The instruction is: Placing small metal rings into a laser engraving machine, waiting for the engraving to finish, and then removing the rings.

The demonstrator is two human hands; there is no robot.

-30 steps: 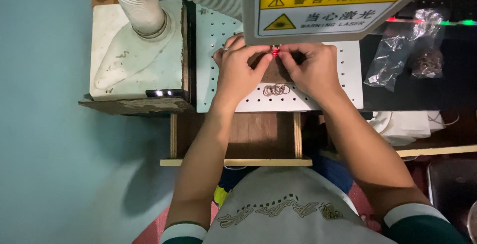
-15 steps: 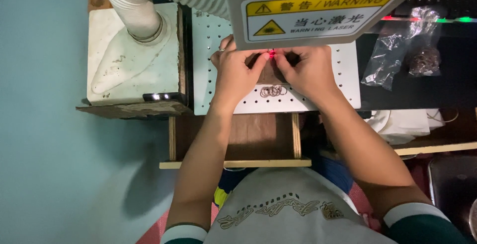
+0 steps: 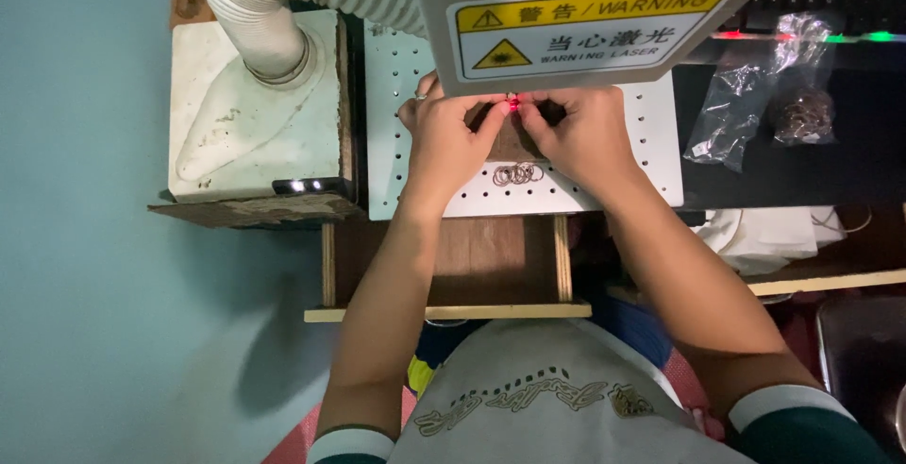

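My left hand (image 3: 451,138) and my right hand (image 3: 578,134) meet fingertip to fingertip on the white perforated plate (image 3: 651,157), just under the grey machine head (image 3: 585,11). Between the fingertips a red light spot (image 3: 513,104) glows on a small item that both hands pinch; the item is too small to make out. It rests over a small brown block (image 3: 512,143). A little pile of thin metal rings (image 3: 517,174) lies on the plate just below my hands.
A white ribbed hose (image 3: 283,1) runs into a cream box (image 3: 255,115) at the left. Clear plastic bags (image 3: 764,96), one holding small dark parts, lie on the black surface at right. A wooden shelf (image 3: 448,311) sits below the plate.
Both hands stay pinched together at the red spot. The view has shifted slightly; the hands and rings keep their places on the plate.
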